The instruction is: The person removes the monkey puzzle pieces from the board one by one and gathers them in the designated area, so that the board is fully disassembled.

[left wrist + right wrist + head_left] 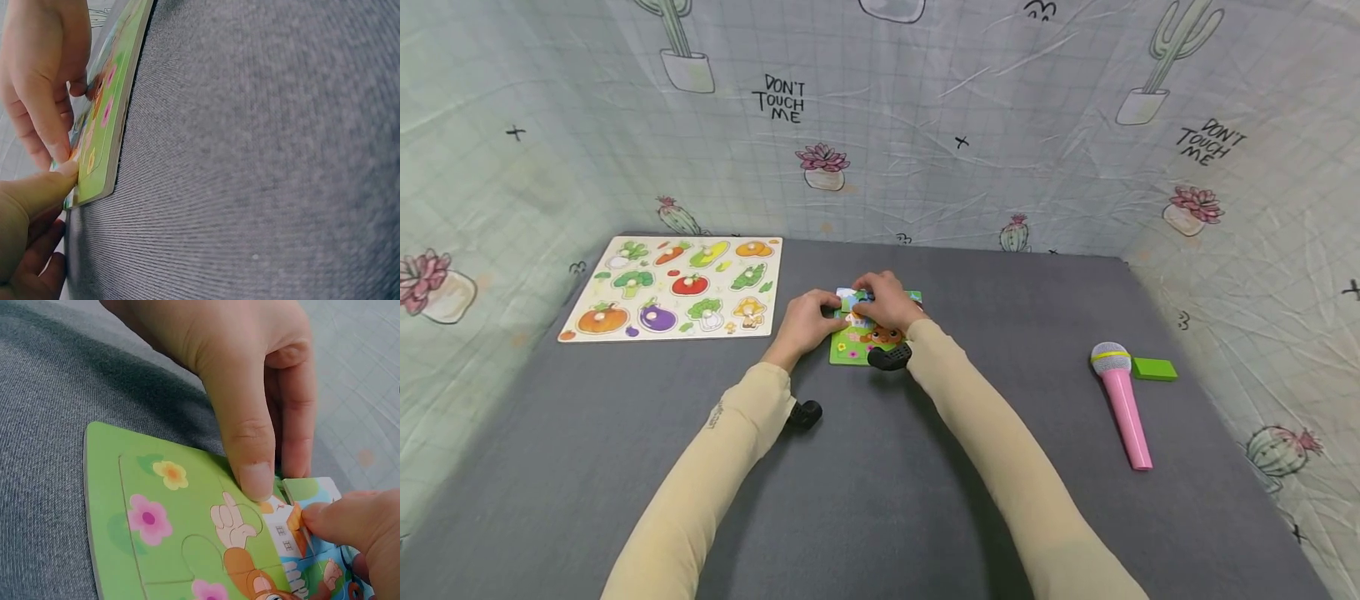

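A small green jigsaw puzzle (850, 357) lies on the grey table, printed with flowers and a brown cartoon animal. My left hand (807, 325) is at its left edge; in the right wrist view the left thumb (255, 481) rests on the printed face and a finger reaches down beside the edge. My right hand (891, 302) leans over the upper part of the puzzle. Between its thumb and fingers it pinches a puzzle piece (319, 489) with sky and green on it, slightly raised beside the printed house. The right fingertips are partly hidden.
A white board of vegetable pictures (718, 279) lies at the back left. Towards the right are a pink toy microphone (1126, 412) and a green block (1154, 369) beside its head. Printed cloth (895, 108) rises behind the table and along both sides.
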### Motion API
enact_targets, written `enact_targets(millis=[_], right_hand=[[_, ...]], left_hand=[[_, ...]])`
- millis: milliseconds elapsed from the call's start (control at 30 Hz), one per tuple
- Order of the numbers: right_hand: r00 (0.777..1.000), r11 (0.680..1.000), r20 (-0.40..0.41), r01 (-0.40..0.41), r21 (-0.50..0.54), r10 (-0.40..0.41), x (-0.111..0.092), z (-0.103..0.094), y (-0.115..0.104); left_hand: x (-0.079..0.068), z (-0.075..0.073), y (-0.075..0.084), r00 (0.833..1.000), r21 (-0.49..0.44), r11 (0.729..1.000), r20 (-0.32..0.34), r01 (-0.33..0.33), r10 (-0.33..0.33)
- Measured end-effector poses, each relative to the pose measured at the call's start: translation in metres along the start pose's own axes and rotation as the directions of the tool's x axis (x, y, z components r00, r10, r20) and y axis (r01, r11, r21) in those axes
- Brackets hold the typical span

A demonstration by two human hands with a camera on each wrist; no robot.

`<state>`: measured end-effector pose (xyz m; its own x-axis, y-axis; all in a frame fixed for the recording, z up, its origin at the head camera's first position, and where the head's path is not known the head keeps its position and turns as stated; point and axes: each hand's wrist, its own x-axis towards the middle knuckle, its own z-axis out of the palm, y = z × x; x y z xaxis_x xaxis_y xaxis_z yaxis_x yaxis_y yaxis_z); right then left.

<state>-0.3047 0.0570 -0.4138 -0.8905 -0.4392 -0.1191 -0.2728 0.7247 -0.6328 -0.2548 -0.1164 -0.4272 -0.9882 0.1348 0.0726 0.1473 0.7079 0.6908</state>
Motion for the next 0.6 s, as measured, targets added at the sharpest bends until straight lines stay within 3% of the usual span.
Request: enact_targets(millis=[433, 600], right_hand=[[0.987, 0.99, -0.139, 0.096, 0.107, -0.081, -0.0059, 0.0068, 0.0003], [0.984, 0.968, -0.175, 0.056, 0.246, -0.013, -0.0104, 0.0025, 0.0055]], left_hand=[[0.0004, -0.0001, 0.0008, 1.0, 0.005, 1.0, 0.005, -0.012, 0.012], [0.0021, -0.0029, -0.0035, 0.998, 0.019, 0.998, 0.039, -0.053, 0.052]])
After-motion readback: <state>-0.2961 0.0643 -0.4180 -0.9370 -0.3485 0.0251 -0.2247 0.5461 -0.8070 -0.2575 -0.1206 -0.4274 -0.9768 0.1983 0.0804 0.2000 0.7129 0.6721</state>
